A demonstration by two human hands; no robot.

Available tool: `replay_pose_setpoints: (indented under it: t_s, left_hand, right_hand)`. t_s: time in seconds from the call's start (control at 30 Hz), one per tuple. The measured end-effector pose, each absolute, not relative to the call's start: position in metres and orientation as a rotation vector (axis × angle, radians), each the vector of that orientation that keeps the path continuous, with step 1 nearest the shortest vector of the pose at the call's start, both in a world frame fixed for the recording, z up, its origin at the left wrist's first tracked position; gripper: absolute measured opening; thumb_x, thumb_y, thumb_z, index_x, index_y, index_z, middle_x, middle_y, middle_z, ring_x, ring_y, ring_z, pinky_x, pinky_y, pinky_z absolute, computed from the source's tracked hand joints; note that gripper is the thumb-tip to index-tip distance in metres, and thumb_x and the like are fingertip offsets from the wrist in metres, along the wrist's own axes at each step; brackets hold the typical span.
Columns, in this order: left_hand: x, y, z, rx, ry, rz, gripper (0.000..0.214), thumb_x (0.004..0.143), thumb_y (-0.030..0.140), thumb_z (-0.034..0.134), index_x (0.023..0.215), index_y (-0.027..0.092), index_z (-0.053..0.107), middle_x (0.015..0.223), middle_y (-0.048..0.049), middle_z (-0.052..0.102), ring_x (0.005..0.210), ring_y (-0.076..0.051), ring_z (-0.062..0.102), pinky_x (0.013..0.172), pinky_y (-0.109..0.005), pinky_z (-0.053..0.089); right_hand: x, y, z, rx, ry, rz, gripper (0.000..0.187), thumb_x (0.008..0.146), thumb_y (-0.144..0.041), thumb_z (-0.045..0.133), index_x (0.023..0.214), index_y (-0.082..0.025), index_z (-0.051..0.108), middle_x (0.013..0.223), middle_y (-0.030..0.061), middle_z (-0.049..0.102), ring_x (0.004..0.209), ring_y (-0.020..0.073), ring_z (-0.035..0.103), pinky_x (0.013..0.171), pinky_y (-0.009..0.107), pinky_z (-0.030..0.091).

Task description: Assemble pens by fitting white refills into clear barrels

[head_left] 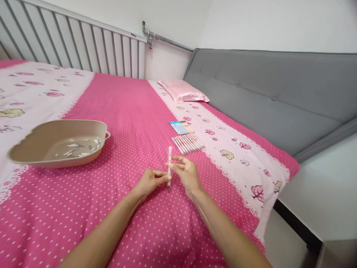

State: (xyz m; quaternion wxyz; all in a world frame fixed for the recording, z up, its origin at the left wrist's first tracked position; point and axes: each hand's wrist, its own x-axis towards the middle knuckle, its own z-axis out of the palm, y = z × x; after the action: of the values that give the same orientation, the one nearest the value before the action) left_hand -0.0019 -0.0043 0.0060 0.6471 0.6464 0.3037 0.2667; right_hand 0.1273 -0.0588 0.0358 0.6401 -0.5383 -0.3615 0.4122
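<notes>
Both my hands hold one slim, pale pinkish pen (pixel 170 152) over the bed, its dark tip toward me. My left hand (pixel 150 182) pinches it near the tip with thumb and fingers. Higher up the barrel, my right hand (pixel 187 172) grips it between thumb and fingers. Just beyond my right hand lies a row of pale pens with reddish markings (pixel 188 143). Behind that is a second row, of blue and orange-brown pens (pixel 181 127).
On the left of the pink dotted bedspread (pixel 118 104) stands a beige plastic basin (pixel 58 126) with small white scraps (pixel 74 145) inside. A pink pillow (pixel 182 91) lies at the grey headboard (pixel 256 86). A white radiator (pixel 82 44) lines the far wall.
</notes>
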Motion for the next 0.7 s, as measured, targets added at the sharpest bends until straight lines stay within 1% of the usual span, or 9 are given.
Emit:
replay_pose_setpoints:
  t_s: [0.07,0.2,0.33,0.43,0.5,0.57,0.63,0.7]
  left_hand:
    - [-0.002,-0.004,0.007,1.463,0.693,0.609,0.029,0.063,0.041,0.07,0.062,0.012,0.071,0.059,-0.0057,0.066,0.05,-0.01,0.048,0.055,-0.025,0.036]
    - [-0.002,-0.004,0.006,1.446,0.703,0.614,0.026,0.062,0.039,0.071,0.06,0.013,0.071,0.056,-0.0047,0.065,0.049,-0.01,0.047,0.053,-0.024,0.034]
    - [-0.002,-0.005,0.005,1.406,0.696,0.611,0.026,0.063,0.038,0.071,0.061,0.012,0.071,0.058,-0.0048,0.066,0.05,-0.01,0.049,0.055,-0.024,0.036]
    - [-0.002,-0.006,0.006,1.345,0.676,0.621,0.026,0.064,0.037,0.071,0.064,0.011,0.071,0.061,-0.006,0.067,0.054,-0.012,0.053,0.059,-0.025,0.04]
    - [-0.002,-0.005,0.007,1.285,0.673,0.662,0.026,0.066,0.037,0.07,0.071,0.012,0.072,0.064,-0.0062,0.067,0.058,-0.012,0.055,0.063,-0.025,0.042]
    - [-0.003,-0.002,0.006,1.219,0.687,0.734,0.027,0.068,0.037,0.068,0.078,0.013,0.071,0.067,-0.0056,0.067,0.061,-0.012,0.057,0.065,-0.025,0.043]
    - [-0.004,0.002,0.005,1.156,0.712,0.822,0.027,0.069,0.038,0.067,0.081,0.014,0.07,0.069,-0.0046,0.067,0.062,-0.011,0.056,0.066,-0.024,0.044]
    - [-0.005,0.006,0.002,1.104,0.735,0.902,0.029,0.069,0.038,0.067,0.086,0.014,0.069,0.072,-0.0036,0.066,0.061,-0.01,0.056,0.064,-0.023,0.044]
  right_hand:
    - [0.127,-0.059,0.036,-1.233,-0.831,0.937,0.034,0.061,-0.029,0.073,0.089,-0.016,0.058,0.071,0.005,0.071,0.074,0.0188,0.066,0.071,0.032,0.049]
    - [0.126,-0.059,0.036,-1.251,-0.851,0.925,0.035,0.062,-0.03,0.073,0.089,-0.016,0.057,0.071,0.005,0.071,0.074,0.0187,0.066,0.071,0.032,0.049]
    - [0.126,-0.06,0.035,-1.264,-0.865,0.92,0.036,0.064,-0.031,0.071,0.093,-0.015,0.056,0.074,0.0061,0.071,0.075,0.0185,0.065,0.074,0.033,0.049]
    - [0.125,-0.062,0.034,-1.269,-0.886,0.924,0.04,0.067,-0.032,0.069,0.101,-0.016,0.054,0.085,0.0083,0.07,0.079,0.0184,0.065,0.075,0.034,0.049]
    - [0.125,-0.062,0.033,-1.282,-0.913,0.908,0.044,0.068,-0.032,0.068,0.106,-0.018,0.052,0.1,0.0104,0.067,0.089,0.0186,0.064,0.079,0.034,0.048]
    - [0.123,-0.062,0.031,-1.323,-0.939,0.899,0.045,0.067,-0.033,0.069,0.106,-0.018,0.053,0.109,0.0118,0.063,0.097,0.019,0.061,0.083,0.034,0.047]
    - [0.122,-0.062,0.028,-1.389,-0.963,0.927,0.044,0.063,-0.033,0.071,0.101,-0.016,0.056,0.105,0.0119,0.064,0.093,0.0191,0.062,0.08,0.034,0.048]
    - [0.12,-0.062,0.024,-1.462,-0.985,0.954,0.039,0.061,-0.031,0.072,0.094,-0.015,0.059,0.09,0.0093,0.068,0.079,0.0177,0.064,0.074,0.032,0.049]
